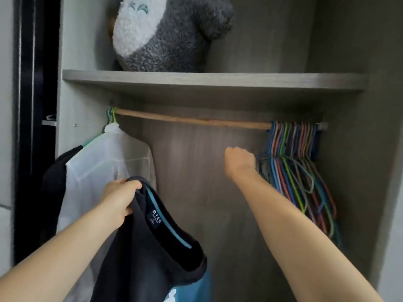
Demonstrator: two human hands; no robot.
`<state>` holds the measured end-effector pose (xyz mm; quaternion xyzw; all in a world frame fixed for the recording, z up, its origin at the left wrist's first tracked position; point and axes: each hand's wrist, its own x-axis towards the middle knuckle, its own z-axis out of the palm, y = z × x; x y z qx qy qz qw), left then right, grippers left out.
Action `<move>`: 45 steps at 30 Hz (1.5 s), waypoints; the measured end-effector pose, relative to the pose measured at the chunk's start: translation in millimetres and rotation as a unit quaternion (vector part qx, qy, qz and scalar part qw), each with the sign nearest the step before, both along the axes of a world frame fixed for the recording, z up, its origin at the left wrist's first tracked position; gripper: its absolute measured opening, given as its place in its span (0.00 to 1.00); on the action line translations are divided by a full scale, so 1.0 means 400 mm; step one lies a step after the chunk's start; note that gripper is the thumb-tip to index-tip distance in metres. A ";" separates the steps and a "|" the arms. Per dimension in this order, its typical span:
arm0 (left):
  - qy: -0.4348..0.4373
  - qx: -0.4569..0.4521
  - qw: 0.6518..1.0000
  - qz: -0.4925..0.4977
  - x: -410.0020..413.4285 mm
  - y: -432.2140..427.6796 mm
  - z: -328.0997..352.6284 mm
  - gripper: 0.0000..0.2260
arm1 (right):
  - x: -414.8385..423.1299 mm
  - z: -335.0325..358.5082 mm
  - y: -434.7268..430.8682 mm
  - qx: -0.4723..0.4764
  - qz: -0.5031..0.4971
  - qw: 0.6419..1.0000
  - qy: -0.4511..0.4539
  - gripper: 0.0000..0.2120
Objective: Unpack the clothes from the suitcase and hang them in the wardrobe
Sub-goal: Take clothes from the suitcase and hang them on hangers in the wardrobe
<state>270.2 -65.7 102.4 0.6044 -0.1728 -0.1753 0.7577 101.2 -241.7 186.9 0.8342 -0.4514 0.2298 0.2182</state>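
Observation:
My left hand [118, 198] grips the collar of a dark T-shirt [152, 243] with a blue neck band and a label, held up in front of the wardrobe. My right hand [238, 162] reaches out at the left edge of a bunch of empty coloured hangers [298, 166] at the right end of the wooden rail [196, 119]; its fingers are curled, and I cannot tell whether they hold a hanger. A white shirt [104, 164] and a dark garment [54, 177] hang at the rail's left end. The suitcase is out of view.
A grey shelf [213, 80] runs above the rail and carries a grey and white plush toy [165, 33]. The rail's middle stretch has nothing hanging on it. A dark door edge [32, 105] stands at the left.

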 end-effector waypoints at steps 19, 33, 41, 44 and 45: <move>0.006 0.045 0.999 0.005 0.068 0.003 -0.025 0.05 | -0.067 0.050 -0.159 -0.034 -0.142 0.989 0.023 0.16; -0.023 0.096 0.995 0.033 0.081 0.110 -0.044 0.10 | 0.076 -0.152 -0.091 0.195 0.148 0.832 -0.497 0.14; -0.034 0.143 0.988 0.036 0.080 0.208 -0.057 0.09 | 0.174 -0.268 0.014 0.513 0.236 0.568 -0.599 0.18; -0.040 0.162 0.985 0.045 0.075 0.249 -0.076 0.03 | 0.170 -0.249 0.122 0.639 0.352 0.417 -0.542 0.17; -0.042 0.164 0.984 0.048 0.072 0.261 -0.078 0.03 | 0.164 -0.234 0.157 0.655 0.384 0.374 -0.533 0.17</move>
